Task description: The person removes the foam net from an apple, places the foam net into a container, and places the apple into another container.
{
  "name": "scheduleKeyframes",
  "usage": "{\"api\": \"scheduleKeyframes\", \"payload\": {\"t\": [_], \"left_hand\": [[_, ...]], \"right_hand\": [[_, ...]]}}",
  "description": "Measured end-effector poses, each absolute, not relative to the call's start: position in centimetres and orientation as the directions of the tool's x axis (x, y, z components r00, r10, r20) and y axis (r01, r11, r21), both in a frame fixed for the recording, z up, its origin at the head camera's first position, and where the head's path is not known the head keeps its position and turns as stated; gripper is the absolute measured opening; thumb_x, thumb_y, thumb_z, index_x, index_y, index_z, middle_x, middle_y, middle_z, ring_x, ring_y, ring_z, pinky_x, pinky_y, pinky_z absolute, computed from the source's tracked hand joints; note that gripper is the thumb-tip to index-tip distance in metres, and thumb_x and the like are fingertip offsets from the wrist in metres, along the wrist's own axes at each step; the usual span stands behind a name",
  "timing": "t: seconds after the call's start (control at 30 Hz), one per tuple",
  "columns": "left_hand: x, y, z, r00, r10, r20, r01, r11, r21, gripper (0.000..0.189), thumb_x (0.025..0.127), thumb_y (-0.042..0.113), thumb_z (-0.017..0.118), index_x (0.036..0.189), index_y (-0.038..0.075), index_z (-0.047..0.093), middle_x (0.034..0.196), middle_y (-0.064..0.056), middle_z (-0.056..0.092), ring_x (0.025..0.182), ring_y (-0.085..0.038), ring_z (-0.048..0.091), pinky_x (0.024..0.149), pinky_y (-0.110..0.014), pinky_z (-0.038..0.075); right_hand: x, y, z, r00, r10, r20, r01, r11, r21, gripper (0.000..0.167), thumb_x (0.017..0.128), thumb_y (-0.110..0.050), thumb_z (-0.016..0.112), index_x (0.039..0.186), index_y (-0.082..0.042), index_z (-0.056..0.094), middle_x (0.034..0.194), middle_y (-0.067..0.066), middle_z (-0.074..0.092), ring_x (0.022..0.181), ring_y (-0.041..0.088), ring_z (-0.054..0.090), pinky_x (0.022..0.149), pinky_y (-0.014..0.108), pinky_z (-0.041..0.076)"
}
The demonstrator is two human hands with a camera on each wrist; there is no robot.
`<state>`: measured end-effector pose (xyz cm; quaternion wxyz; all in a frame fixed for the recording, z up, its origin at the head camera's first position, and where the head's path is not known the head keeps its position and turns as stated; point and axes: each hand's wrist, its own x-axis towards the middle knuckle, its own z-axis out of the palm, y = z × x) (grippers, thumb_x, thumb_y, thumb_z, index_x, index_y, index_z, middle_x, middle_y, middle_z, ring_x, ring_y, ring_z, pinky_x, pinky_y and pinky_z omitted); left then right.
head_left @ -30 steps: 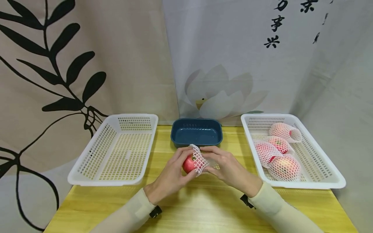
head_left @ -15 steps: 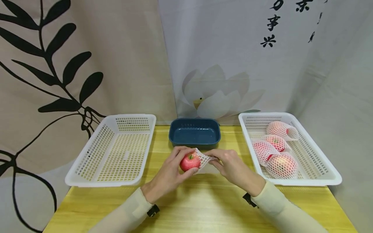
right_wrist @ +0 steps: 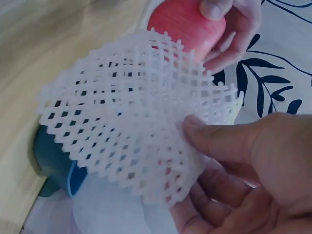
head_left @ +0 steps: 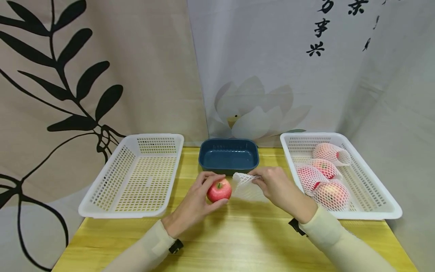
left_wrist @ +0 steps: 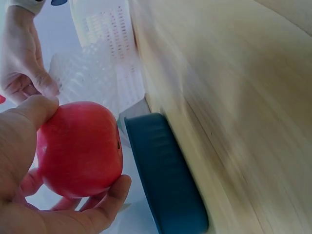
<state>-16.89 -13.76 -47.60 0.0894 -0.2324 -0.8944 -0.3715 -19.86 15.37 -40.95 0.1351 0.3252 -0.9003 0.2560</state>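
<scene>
My left hand (head_left: 196,198) holds a bare red apple (head_left: 219,190) over the middle of the table, thumb and fingers curved round its sides. In the left wrist view the apple (left_wrist: 80,148) fills the grasp, its skin smooth and uncovered. A white foam net sleeve (head_left: 245,186) hangs from my right hand (head_left: 278,190), just right of the apple. The right wrist view shows the thumb and fingers pinching one edge of the net sleeve (right_wrist: 122,112), which is spread out flat and overlaps part of the apple there.
A dark blue dish (head_left: 228,166) stands behind the hands. At right, a white basket (head_left: 377,189) bears several apples in foam nets (head_left: 331,194). Another white basket (head_left: 136,213) with nothing in it sits at left on the wooden table (head_left: 224,241). Printed cloth hangs behind.
The foam net, at first round the apple's right side, has been pulled off to the right by my right hand. The apple is now bare and stays in my left hand.
</scene>
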Motion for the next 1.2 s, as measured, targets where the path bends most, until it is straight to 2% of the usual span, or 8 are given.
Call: {"api": "scheduleKeyframes", "payload": {"t": [0.13,0.2,0.4,0.67,0.9,1.2], "left_hand": [[-16.7,-14.0,-47.5,-0.885,0.348,0.310,0.466,0.630,0.621,0.069,0.101,0.032,0.096,0.161,0.016,0.067,0.162,-0.006,0.056,0.136,-0.025,0.071,0.109,-0.036,0.069],[-16.7,-14.1,-47.5,-0.884,0.352,0.308,0.467,0.631,0.619,0.067,0.101,0.032,0.095,0.160,0.018,0.067,0.166,-0.006,0.056,0.138,-0.025,0.071,0.109,-0.036,0.069],[-16.7,-14.3,-47.4,-0.865,0.379,0.329,0.501,0.618,0.606,0.061,0.102,0.033,0.094,0.157,0.020,0.070,0.164,-0.006,0.060,0.136,-0.024,0.072,0.108,-0.035,0.069],[-16.6,-14.5,-47.5,-0.874,0.379,0.305,0.485,0.640,0.596,0.059,0.101,0.033,0.096,0.154,0.023,0.072,0.159,-0.003,0.060,0.131,-0.021,0.072,0.107,-0.034,0.069],[-16.8,-14.1,-47.5,-0.863,0.390,0.321,0.504,0.632,0.588,0.058,0.098,0.031,0.098,0.151,0.023,0.074,0.156,-0.004,0.062,0.130,-0.020,0.072,0.107,-0.035,0.069],[-16.8,-13.7,-47.7,-0.851,0.423,0.311,0.524,0.639,0.564,0.057,0.099,0.031,0.098,0.150,0.020,0.075,0.155,-0.004,0.063,0.130,-0.023,0.073,0.109,-0.037,0.069]], "right_hand": [[-20.2,15.6,-40.0,-0.791,-0.493,0.361,-0.609,0.683,-0.403,0.013,0.104,0.003,0.083,0.114,-0.002,0.087,0.099,0.010,0.088,0.065,0.005,0.058,0.060,0.024,0.055],[-20.6,15.7,-39.6,-0.798,-0.489,0.353,-0.601,0.692,-0.399,0.013,0.105,0.003,0.081,0.115,-0.002,0.087,0.098,0.011,0.088,0.063,0.005,0.055,0.059,0.025,0.054],[-22.3,15.7,-38.8,-0.784,-0.500,0.369,-0.615,0.706,-0.350,0.013,0.104,0.003,0.080,0.113,-0.001,0.088,0.100,0.013,0.089,0.067,0.008,0.070,0.068,0.037,0.067],[-25.2,14.7,-37.9,-0.792,-0.491,0.362,-0.604,0.714,-0.354,0.013,0.105,0.001,0.079,0.114,0.000,0.088,0.102,0.015,0.089,0.057,0.008,0.059,0.067,0.040,0.064],[-27.7,14.1,-37.8,-0.823,-0.461,0.331,-0.561,0.748,-0.354,0.015,0.106,-0.003,0.080,0.118,0.000,0.088,0.109,0.018,0.089,0.075,0.024,0.076,0.082,0.050,0.069],[-30.7,14.2,-38.2,-0.870,-0.393,0.297,-0.486,0.784,-0.386,0.018,0.107,-0.006,0.078,0.122,0.000,0.088,0.116,0.020,0.089,0.091,0.037,0.082,0.089,0.056,0.069]]}}
